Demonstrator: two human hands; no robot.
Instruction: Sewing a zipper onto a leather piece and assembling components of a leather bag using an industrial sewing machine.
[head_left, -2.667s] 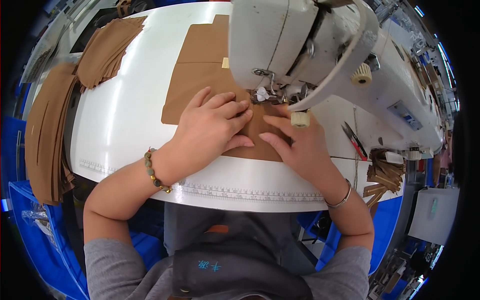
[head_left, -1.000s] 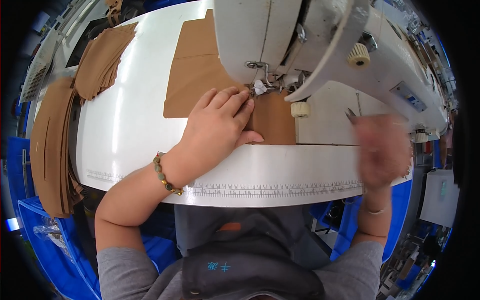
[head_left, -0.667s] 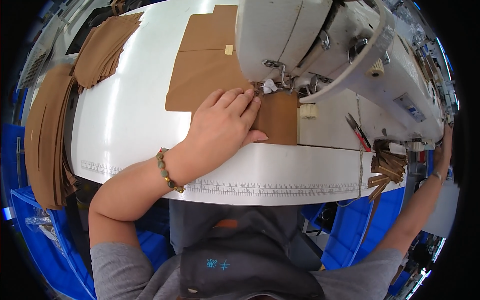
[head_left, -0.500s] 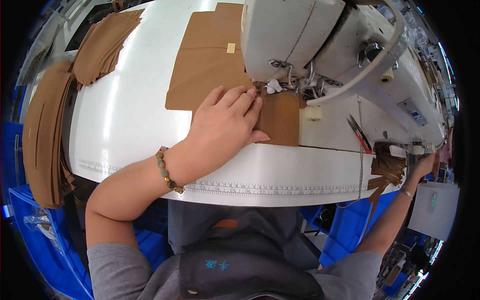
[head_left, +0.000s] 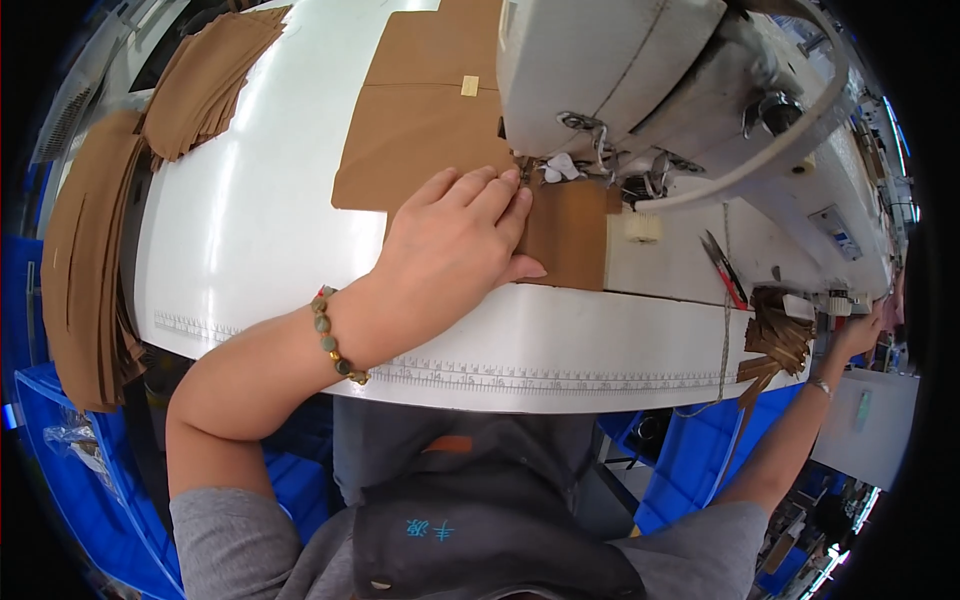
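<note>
My left hand [head_left: 450, 235] lies flat on a brown fabric panel [head_left: 420, 125], fingers stretched out and slightly apart. Its fingertips rest just beside the needle area of a white sewing machine [head_left: 610, 60]. Under the machine head the brown panel continues as a narrower piece [head_left: 567, 235], and a small pale yellow tab [head_left: 469, 86] sits on its upper part. Far to the right, my right hand [head_left: 858, 332] is raised at the end of the machine, by its handwheel side. Its fingers are too small and partly hidden to read.
Stacks of brown cut pieces [head_left: 88, 260] [head_left: 205, 85] lie at the table's left. Red-handled thread snips [head_left: 725, 270] and a bundle of brown strips [head_left: 780, 325] lie at right. A printed ruler [head_left: 520, 380] runs along the front edge; blue bins [head_left: 85, 480] stand below.
The sewing machine and the fabric appear shifted slightly right and up in the picture. My left hand stays flat on the panel, and my right hand remains at the machine's end.
</note>
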